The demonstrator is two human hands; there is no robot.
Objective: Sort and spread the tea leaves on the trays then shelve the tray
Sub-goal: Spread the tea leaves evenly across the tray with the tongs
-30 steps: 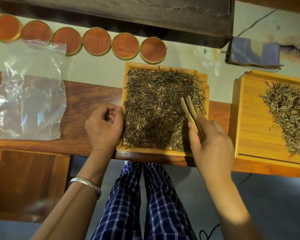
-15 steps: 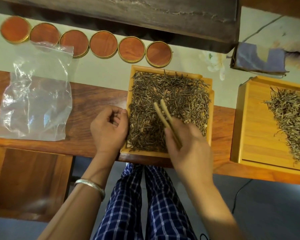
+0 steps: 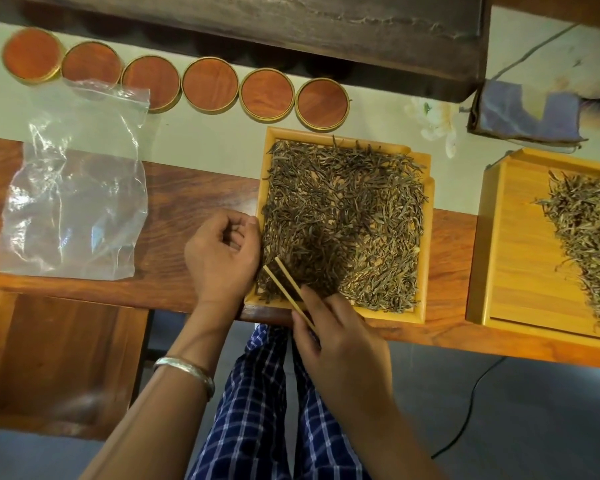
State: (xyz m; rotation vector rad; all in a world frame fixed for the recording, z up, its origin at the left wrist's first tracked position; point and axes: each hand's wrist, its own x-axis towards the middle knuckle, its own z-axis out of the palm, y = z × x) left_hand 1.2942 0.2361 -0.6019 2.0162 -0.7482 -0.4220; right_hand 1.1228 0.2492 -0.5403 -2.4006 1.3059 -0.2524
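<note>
R hand [image 3: 340,344] pinches wooden tongs [image 3: 288,289], tips slightly apart, poking into tea leaves [image 3: 343,223] at 7 o'clock corner of near tray [image 3: 427,237]. L hand [image 3: 222,254] fingers curled loose, touching tray's 9 o'clock rim. 2nd tray [image 3: 520,258] w/ leaf pile at 3 o'clock.

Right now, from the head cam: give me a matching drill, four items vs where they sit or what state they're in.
Column 1
1. plastic bag
2. wooden tweezers
3. round lids
4. side tray

Column 2
A. in a row along the far edge of the table
B. lying flat and empty, left of the hands
C. far right, tea heaped toward its right side
D. held in the right hand, tips over the near-left corner of the middle tray

Pairs: 1-B, 2-D, 3-A, 4-C
</note>
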